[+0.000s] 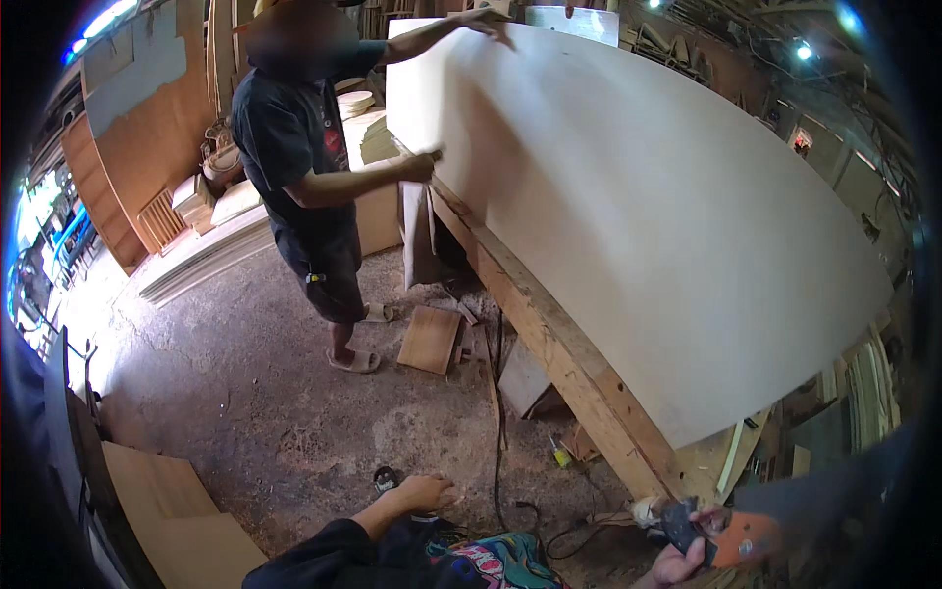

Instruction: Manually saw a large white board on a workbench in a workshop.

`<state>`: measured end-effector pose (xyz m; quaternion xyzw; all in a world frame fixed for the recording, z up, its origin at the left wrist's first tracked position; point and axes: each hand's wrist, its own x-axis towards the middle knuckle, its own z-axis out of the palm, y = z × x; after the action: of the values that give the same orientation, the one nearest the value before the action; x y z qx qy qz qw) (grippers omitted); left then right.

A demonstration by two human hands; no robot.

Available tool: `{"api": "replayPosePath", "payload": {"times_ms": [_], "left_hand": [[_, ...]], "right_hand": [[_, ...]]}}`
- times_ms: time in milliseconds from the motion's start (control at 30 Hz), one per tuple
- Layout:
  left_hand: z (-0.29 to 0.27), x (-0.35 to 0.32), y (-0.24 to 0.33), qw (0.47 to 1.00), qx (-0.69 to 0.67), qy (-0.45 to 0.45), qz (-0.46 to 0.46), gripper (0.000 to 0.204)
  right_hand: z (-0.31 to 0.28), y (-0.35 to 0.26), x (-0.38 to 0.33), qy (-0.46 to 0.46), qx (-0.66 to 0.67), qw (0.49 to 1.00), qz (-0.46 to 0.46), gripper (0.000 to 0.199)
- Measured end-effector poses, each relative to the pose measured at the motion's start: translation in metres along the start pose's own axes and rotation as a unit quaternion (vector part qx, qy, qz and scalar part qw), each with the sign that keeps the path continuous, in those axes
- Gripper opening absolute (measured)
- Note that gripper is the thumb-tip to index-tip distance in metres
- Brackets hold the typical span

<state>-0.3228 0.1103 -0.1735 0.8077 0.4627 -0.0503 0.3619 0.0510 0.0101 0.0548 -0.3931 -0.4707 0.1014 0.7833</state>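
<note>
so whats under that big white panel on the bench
The white panel lies on a long wooden beam frame. Below its near edge show a grey cloth, board offcuts and a black cable on the floor. Everything farther under the panel is covered.

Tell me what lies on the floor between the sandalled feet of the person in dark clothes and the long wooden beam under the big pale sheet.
A small flat brown board lies there, in the head view.

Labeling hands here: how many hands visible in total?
4. Wearer's left hand bottom centre; right hand on a tool; co-worker's hands at the white panel's far edge.
</note>
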Motion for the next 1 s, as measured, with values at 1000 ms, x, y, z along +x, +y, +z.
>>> {"api": "replayPosePath", "payload": {"times_ms": [1000], "left_hand": [[-0.121, -0.040, -0.182, 0.993, -0.021, 0.027, -0.109, 0.050]], "right_hand": [[0.264, 0.040, 0.023, -0.036, 0.005, 0.996, -0.086, 0.024]]}}
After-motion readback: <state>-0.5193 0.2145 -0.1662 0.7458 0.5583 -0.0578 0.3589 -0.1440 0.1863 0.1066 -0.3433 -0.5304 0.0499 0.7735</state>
